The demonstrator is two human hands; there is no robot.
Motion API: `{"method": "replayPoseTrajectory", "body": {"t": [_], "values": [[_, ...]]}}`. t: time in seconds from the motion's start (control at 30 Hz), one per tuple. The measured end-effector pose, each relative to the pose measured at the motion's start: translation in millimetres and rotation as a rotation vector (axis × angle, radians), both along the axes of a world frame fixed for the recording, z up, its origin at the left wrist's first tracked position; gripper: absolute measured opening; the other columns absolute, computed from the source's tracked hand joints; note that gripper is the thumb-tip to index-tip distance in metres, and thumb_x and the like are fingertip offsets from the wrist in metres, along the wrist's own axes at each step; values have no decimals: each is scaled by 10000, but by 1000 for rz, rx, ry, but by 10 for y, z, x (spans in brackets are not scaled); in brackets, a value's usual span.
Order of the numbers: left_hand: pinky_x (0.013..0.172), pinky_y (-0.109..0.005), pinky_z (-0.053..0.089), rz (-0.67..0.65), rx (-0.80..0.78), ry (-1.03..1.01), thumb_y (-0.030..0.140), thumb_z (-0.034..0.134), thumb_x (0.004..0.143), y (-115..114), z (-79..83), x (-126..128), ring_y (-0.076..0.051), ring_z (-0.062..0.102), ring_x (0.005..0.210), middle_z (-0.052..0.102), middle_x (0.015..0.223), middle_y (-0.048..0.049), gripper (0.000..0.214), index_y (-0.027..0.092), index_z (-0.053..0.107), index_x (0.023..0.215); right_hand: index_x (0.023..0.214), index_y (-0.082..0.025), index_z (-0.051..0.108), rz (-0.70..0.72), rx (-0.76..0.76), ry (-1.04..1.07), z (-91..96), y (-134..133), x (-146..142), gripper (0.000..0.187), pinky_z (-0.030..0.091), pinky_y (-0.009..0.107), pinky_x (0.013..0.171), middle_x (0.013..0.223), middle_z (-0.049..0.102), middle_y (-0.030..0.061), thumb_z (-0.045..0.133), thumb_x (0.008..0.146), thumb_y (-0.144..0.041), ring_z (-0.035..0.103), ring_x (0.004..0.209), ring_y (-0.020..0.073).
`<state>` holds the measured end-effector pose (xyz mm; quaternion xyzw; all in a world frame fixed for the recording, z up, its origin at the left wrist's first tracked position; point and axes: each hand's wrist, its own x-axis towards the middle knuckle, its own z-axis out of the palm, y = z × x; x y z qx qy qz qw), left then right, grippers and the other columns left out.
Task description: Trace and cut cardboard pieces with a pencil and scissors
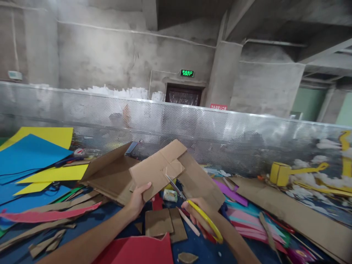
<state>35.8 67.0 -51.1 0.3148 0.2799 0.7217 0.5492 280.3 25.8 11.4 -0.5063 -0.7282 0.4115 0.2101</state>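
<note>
My left hand (139, 198) is closed on the lower left edge of a brown cardboard piece (154, 167), thumb on its face, holding it tilted above the table. Pencil-like lines mark the flap at its right side. In my right hand (199, 216) is a pair of scissors (203, 216) with yellow handles. Their blades point up and left, with the tips at the cardboard beside a cut in its lower edge. Behind the scissors leans a larger cardboard sheet (202, 179). Small cardboard squares (158, 223) and a pale pencil-like stick (189, 222) lie below my hands.
A perforated metal screen (192, 128) runs along the table's far side. Blue foam sheet (33, 154), yellow sheets and cardboard strips lie left. An open cardboard box (110, 172) stands behind my left hand. Long cardboard (291, 209), pink strips and a yellow cube (279, 174) are right.
</note>
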Motion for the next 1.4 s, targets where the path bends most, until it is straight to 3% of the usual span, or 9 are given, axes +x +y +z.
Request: {"method": "replayPoseTrajectory", "body": {"t": [0.2,0.47,0.8,1.0,1.17,1.4], "values": [[346,-226,452,-29,5,7,268,799,598,-1,2,-7,-131,558,483,647,661,-28,328,107,650,842,736,-193,485,-27,145,-96,-81,22,21,595,289,175,284,520,478,-49,366,861,-762,404,296,72],[341,-223,450,5,-2,6,257,802,596,-6,3,-13,-121,550,489,638,667,-5,326,126,632,841,694,-162,569,-24,278,-178,-96,112,23,552,251,209,433,527,455,-22,496,839,-690,400,467,100],[349,-237,470,-46,-1,22,258,817,572,-12,0,-14,-138,563,520,652,677,-27,321,105,662,808,615,-178,425,58,364,-179,-146,191,76,579,169,243,500,578,312,-40,488,816,-717,303,557,100],[361,-243,478,-68,-6,12,234,813,581,-29,-10,-22,-148,579,542,666,698,-35,308,108,665,820,624,-185,418,60,338,-147,-167,208,28,634,165,241,483,579,305,-35,398,804,-793,276,554,102],[367,-258,492,-85,-7,25,245,822,587,-32,-24,-29,-160,590,559,679,715,-40,333,107,664,846,630,-186,416,30,309,-133,-196,209,43,589,190,230,464,551,335,-39,452,830,-738,311,523,95],[372,-261,503,-85,-9,27,242,825,595,-23,-64,-31,-152,584,556,672,723,-32,358,104,668,887,631,-168,483,-31,327,-152,-93,99,34,556,203,221,465,552,353,-37,439,876,-665,346,519,95]]}}
